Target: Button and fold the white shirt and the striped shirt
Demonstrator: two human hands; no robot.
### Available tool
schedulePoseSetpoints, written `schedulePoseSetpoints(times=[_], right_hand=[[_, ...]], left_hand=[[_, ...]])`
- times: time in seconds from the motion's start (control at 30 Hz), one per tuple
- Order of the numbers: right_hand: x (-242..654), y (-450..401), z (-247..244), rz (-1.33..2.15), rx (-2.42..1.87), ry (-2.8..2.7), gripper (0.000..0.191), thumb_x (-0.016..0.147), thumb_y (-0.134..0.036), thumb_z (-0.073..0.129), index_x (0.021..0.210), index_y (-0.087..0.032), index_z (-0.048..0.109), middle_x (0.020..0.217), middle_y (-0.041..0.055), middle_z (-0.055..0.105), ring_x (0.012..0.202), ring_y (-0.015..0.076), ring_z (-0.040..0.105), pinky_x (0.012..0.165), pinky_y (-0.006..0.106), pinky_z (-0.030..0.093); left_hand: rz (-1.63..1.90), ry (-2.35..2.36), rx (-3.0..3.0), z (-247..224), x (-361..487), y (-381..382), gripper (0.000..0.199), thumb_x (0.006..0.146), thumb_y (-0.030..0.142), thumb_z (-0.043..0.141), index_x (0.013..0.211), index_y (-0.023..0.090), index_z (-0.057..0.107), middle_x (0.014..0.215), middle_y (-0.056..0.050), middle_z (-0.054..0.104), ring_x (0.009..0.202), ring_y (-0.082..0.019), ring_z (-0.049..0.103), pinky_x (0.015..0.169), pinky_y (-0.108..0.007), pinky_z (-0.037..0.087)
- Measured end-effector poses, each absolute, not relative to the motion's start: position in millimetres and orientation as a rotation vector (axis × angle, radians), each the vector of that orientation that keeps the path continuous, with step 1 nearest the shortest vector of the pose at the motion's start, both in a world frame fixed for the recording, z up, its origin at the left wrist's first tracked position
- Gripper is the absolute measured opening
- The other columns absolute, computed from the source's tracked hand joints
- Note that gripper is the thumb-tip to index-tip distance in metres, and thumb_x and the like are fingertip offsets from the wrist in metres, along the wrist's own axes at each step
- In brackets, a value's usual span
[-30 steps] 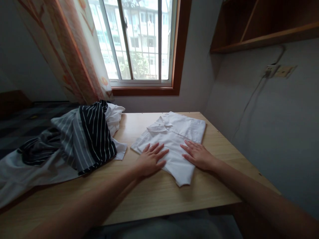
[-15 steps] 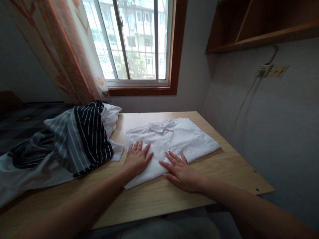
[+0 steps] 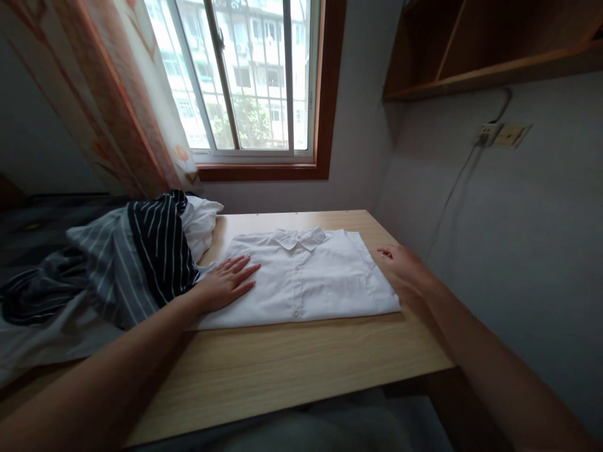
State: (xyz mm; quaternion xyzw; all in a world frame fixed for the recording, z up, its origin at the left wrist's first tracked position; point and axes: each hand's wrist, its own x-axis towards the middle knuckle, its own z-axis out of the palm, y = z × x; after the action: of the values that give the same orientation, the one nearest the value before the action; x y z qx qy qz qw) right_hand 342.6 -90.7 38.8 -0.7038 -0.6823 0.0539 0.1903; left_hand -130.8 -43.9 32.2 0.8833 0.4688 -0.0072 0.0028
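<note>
A folded white shirt lies flat on the wooden table, its collar toward the window and its buttons facing up. My left hand rests open on the shirt's left part, fingers spread. Just past the shirt's right edge, my right hand is held with its fingers curled in. Whether anything is between those fingers is hidden.
A heap of striped black and grey cloth with white cloth lies at the left. Behind are a window and a curtain. A shelf and a socket with a cord are on the right wall.
The shirt has turned and now lies squarer to the table, with its front smoother. My right hand has moved right, off the shirt, and its fingers have curled. My left hand has shifted left.
</note>
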Motion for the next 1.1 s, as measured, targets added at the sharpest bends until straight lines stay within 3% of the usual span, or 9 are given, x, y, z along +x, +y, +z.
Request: schedulePoseSetpoints(times=[0.1, 0.2, 0.3, 0.4, 0.57, 0.73, 0.93, 1.1], right_hand=[[361.6, -88.3, 38.4, 0.424, -2.166, -1.894, 0.031, 0.089, -0.019, 0.049, 0.107, -0.008, 0.072, 0.104, 0.0165, 0.073, 0.096, 0.0254, 0.068, 0.079, 0.030, 0.050], [361.5, -89.7, 35.5, 0.692, -2.220, -1.926, 0.023, 0.087, -0.022, 0.054, 0.094, -0.010, 0.073, 0.082, 0.0112, 0.074, 0.073, 0.0199, 0.067, 0.061, 0.025, 0.046], [356.3, -89.1, 33.4, 0.732, -2.263, -1.941, 0.018, 0.086, -0.022, 0.057, 0.081, -0.011, 0.071, 0.073, 0.0100, 0.071, 0.061, 0.0160, 0.063, 0.053, 0.023, 0.042], [353.2, -87.6, 35.0, 0.820, -2.318, -1.916, 0.029, 0.088, -0.032, 0.058, 0.070, -0.011, 0.067, 0.066, 0.0101, 0.068, 0.053, 0.0141, 0.057, 0.049, 0.024, 0.040], [347.8, -89.9, 40.3, 0.908, -2.373, -1.911, 0.027, 0.081, -0.031, 0.065, 0.061, -0.013, 0.062, 0.052, 0.0027, 0.059, 0.047, 0.0108, 0.051, 0.047, 0.022, 0.036], [344.9, -96.7, 36.6, 0.954, -2.278, -1.774, 0.025, 0.075, -0.023, 0.067, 0.055, -0.016, 0.054, 0.045, -0.0009, 0.052, 0.043, 0.0104, 0.048, 0.044, 0.022, 0.033], [349.9, -104.7, 32.4, 1.040, -2.012, -1.689, 0.028, 0.084, -0.030, 0.059, 0.061, -0.018, 0.051, 0.048, -0.0012, 0.053, 0.044, 0.0101, 0.049, 0.043, 0.020, 0.035], [352.3, -110.1, 31.7, 1.098, -1.935, -1.665, 0.027, 0.087, -0.033, 0.059, 0.066, -0.018, 0.051, 0.050, -0.0012, 0.055, 0.046, 0.0099, 0.051, 0.043, 0.019, 0.037]], left_hand=[[0.167, 1.437, 2.883, 31.8, -119.0, -44.6, 0.053, 0.097, 0.048, 0.036, 0.141, 0.024, 0.052, 0.155, -0.009, 0.040, 0.147, -0.026, 0.027, 0.120, -0.045, 0.013], [0.474, 1.299, 2.949, 32.6, -76.9, -52.8, 0.042, 0.097, 0.037, 0.041, 0.132, 0.021, 0.058, 0.148, -0.011, 0.049, 0.140, -0.026, 0.038, 0.117, -0.045, 0.024], [0.601, 1.034, 2.968, 36.7, -10.5, -69.5, 0.032, 0.096, 0.030, 0.045, 0.123, 0.022, 0.062, 0.135, -0.010, 0.058, 0.130, -0.025, 0.047, 0.110, -0.044, 0.035], [0.625, 0.777, 2.972, 39.8, 60.3, -89.7, 0.027, 0.095, 0.027, 0.048, 0.115, 0.020, 0.065, 0.122, -0.008, 0.065, 0.115, -0.023, 0.056, 0.102, -0.040, 0.043], [0.629, 0.457, 3.004, 29.7, 140.7, -107.2, 0.032, 0.097, 0.032, 0.048, 0.124, 0.019, 0.058, 0.123, -0.010, 0.064, 0.118, -0.023, 0.054, 0.105, -0.039, 0.041], [0.711, 0.455, 3.066, 15.8, 160.5, -97.6, 0.029, 0.100, 0.030, 0.040, 0.114, 0.016, 0.061, 0.110, -0.011, 0.064, 0.110, -0.023, 0.056, 0.107, -0.040, 0.038], [0.741, 0.390, 3.024, 10.2, 153.4, -90.7, 0.026, 0.098, 0.032, 0.045, 0.115, 0.021, 0.062, 0.116, -0.010, 0.062, 0.115, -0.024, 0.052, 0.106, -0.041, 0.039], [0.733, 0.264, 2.966, 11.0, 152.9, -90.0, 0.020, 0.098, 0.028, 0.045, 0.099, 0.020, 0.063, 0.110, -0.009, 0.064, 0.110, -0.022, 0.055, 0.104, -0.037, 0.039]])
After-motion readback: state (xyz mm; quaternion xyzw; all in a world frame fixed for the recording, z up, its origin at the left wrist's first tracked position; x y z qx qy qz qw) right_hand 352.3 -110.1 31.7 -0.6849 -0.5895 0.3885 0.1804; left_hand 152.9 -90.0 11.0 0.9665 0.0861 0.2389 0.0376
